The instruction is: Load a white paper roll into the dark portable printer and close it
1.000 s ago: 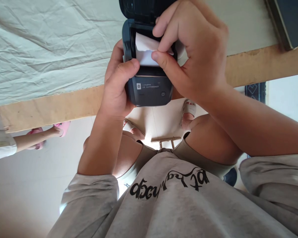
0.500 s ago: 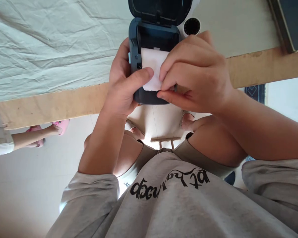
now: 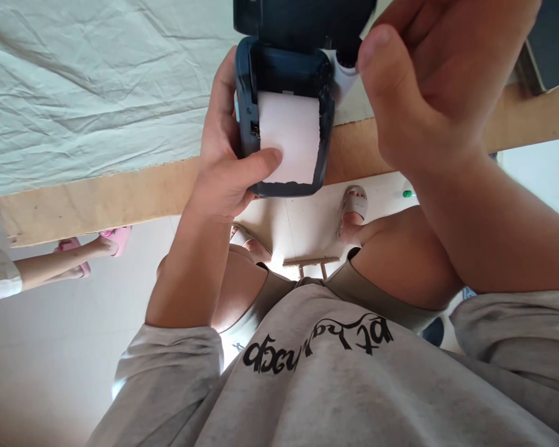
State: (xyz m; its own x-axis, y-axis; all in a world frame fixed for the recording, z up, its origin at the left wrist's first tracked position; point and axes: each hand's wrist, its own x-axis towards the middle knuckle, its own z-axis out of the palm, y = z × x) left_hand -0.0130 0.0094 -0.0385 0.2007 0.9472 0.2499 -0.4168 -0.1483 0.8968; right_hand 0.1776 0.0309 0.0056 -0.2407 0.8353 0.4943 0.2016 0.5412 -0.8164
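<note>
Nearest the camera, below the small dark blue label printer [image 3: 284, 118], lie the grey printed sweatshirt [image 3: 317, 372] and bare knees. The left hand [image 3: 226, 167] cradles the printer just above the plywood edge of the bench [image 3: 97, 198], its grip wrapped round the left side, thumb pressing the strip of white paper [image 3: 289, 138] flat over the front face. Half a second ago the right hand [image 3: 428, 93] was pinching that paper; now it has let go and risen to the printer's upper right, fingers loosely curled, holding nothing, near the raised dark lid [image 3: 302, 18]. The paper stays drawn out, so the feeding seems finished and the lid is still open. Beyond spreads the wrinkled pale green cloth [image 3: 97, 81].
</note>
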